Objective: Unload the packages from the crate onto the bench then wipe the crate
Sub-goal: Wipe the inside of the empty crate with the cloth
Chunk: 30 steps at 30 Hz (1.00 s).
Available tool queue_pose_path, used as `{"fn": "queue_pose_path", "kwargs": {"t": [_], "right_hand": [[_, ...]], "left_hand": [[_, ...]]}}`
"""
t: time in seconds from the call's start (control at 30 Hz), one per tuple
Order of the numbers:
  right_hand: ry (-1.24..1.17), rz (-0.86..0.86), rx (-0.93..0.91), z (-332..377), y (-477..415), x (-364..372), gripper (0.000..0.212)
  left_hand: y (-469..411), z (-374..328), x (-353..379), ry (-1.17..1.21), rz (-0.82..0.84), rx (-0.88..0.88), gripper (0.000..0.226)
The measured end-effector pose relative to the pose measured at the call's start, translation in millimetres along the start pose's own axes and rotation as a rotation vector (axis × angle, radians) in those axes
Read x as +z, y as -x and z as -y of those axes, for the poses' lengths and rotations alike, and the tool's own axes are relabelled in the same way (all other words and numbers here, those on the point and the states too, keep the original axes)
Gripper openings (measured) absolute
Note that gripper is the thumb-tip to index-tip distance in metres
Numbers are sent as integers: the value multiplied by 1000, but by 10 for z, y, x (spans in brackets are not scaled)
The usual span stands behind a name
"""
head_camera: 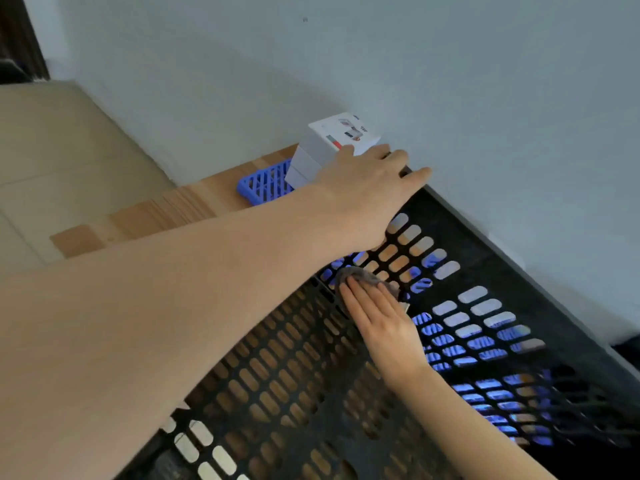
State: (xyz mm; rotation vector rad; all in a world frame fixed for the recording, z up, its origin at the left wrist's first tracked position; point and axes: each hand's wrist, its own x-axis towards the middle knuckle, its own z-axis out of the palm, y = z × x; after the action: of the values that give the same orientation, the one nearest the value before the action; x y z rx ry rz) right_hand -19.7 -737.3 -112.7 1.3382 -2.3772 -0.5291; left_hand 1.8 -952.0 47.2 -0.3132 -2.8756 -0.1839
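Nearest me, my right hand lies flat with straight fingers, pressing a grey cloth into the black crate's slotted inside corner. Beyond it, my left hand curls over the crate's far rim, gripping it. Farther off, white packages sit stacked on a blue tray on the bench.

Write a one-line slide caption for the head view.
Left hand holds the crate by its rim while right hand presses a cloth inside it.

Plain pale wall behind a light wooden table; beige tiled floor at left, dark strip in the upper-left corner.
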Motion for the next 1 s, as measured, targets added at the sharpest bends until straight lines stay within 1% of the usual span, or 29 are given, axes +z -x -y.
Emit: {"fn": "queue_pose_path", "kwargs": {"t": [0.07,0.1,0.17,0.23,0.3,0.37,0.5,0.6,0.67,0.73,0.77,0.83,0.9,0.93,1.0], "right_hand": [[-22,144,-46,189,87,225,65],[-27,186,-53,231,108,263,67],[-20,187,-68,201,103,202,66],[11,165,-89,76,121,16,64],[39,131,-69,-114,185,-262,58],[31,84,15,-332,279,-579,52],[55,-69,179,-709,511,-1102,53],[53,-167,244,-753,604,-1136,57],[45,-188,237,-655,610,-980,49],[58,-129,205,-508,605,-723,47],[65,-78,180,-423,609,-553,49],[64,39,84,-209,617,-210,52],[38,192,-1,6,621,54,62],[36,254,-6,73,618,129,68],[41,296,6,111,599,147,73]], "left_hand": [[-13,-18,30,-40,23,41,84],[-21,-22,37,-42,29,61,82],[-15,-12,34,-39,31,90,81],[0,-12,22,-46,26,118,80],[1,-35,19,-70,28,129,79],[13,-56,17,-92,46,116,78],[36,-89,-7,-72,21,114,76],[40,-112,-8,-57,28,124,74],[45,-120,-15,-44,33,116,73],[43,-112,-19,-27,33,109,73],[37,-104,-16,-23,30,112,73],[23,-76,-12,-18,26,121,73],[8,-57,4,-18,30,130,72],[-4,-46,16,-16,25,134,72],[-19,-21,37,-6,3,142,71]]}}
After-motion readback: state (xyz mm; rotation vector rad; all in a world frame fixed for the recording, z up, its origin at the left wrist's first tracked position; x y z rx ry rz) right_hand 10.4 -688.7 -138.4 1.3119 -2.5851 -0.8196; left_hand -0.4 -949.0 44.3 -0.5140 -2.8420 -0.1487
